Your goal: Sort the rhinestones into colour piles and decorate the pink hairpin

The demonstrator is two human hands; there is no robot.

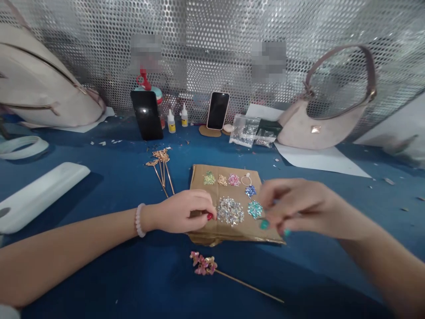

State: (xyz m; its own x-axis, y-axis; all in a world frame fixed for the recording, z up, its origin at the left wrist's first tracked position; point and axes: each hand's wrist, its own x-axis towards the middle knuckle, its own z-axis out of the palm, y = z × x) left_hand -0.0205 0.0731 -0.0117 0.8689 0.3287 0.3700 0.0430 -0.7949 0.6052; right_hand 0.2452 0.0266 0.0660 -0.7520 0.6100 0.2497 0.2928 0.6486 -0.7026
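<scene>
My left hand (186,210) rests at the left edge of a piece of brown cardboard (212,232), fingers curled and fingertips pressed together. Whatever may be in that pinch is too small to make out. Just right of these fingertips lies a pile of clear, silvery rhinestones (230,212). My right hand (299,208) hovers over the cardboard's right side, smeared by motion, near the teal rhinestones (255,209) and blue rhinestones (250,191). Its grip cannot be read. Below the cardboard lies a hairpin (203,263) with pink and yellow flowers on a long thin stem.
Green (209,178), peach (222,180) and pink rhinestones (234,179) line the cardboard's far side, beside a ring (246,179). Bare gold hairpins (162,166) lie left. Behind stand two glue bottles (171,123), two phones (218,110), plastic bags (244,130) and a handbag (318,126).
</scene>
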